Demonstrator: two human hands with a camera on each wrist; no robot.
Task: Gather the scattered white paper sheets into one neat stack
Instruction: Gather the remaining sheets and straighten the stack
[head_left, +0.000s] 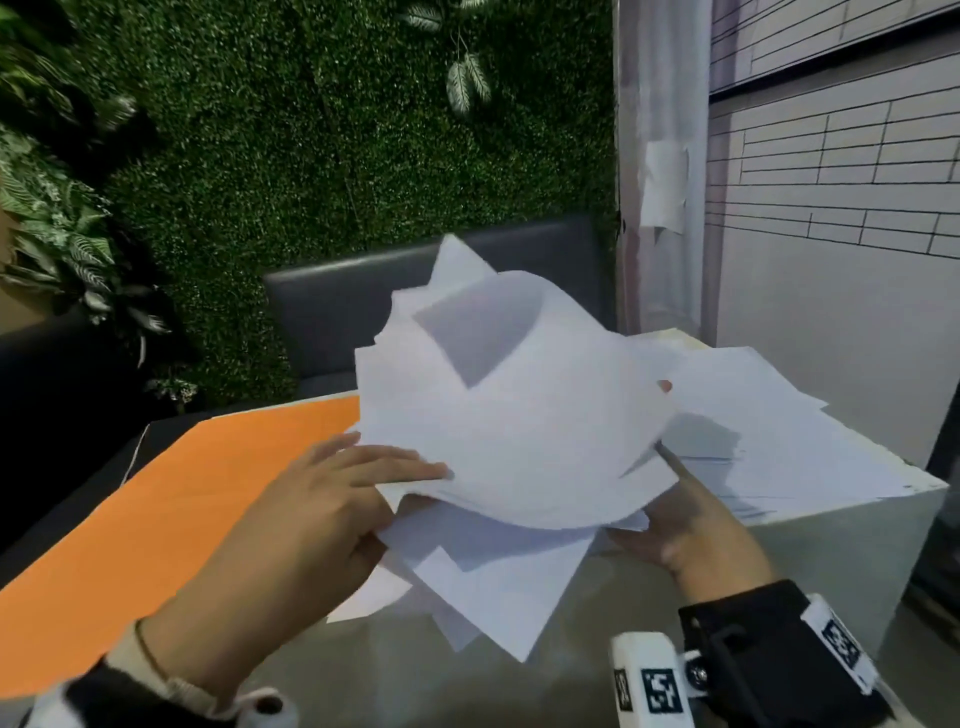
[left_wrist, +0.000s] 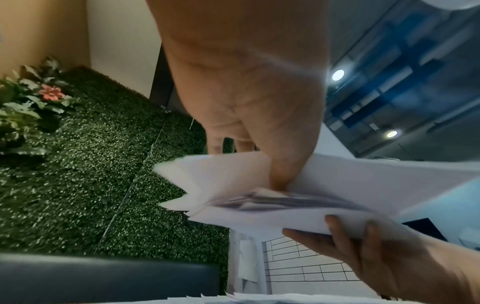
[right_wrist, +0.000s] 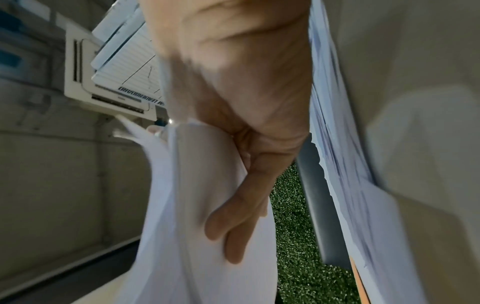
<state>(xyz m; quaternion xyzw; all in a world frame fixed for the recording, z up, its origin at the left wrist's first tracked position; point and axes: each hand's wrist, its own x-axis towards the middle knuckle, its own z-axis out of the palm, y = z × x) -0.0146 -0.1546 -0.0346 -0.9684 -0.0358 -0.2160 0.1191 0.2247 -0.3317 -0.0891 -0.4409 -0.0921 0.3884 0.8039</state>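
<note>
While both hands work the same armful, the gathering looks roughly midway by my read. Nearest us, the left hand (head_left: 317, 499) clamps the near-left edge of the lifted bundle of white sheets (head_left: 519, 431), fingers flat on top and thumb tucked beneath, as the left wrist view confirms. Opposite, the right hand (head_left: 675, 525) cups the bundle's right side from underneath, fingers spread against the paper and a fingertip peeking over the far edge. That bundle is bowed and ragged, corners jutting every way, nowhere near squared. Beneath it, a few loose sheets (head_left: 493, 587) lie fanned on the worktop (head_left: 467, 675). Left of them, an orange sheet (head_left: 171, 499) lies flat. Further back right, another spread of white sheets (head_left: 779, 441) waits uncollected on the worktop's far corner. Left to do: collect those, then tap everything square.
</note>
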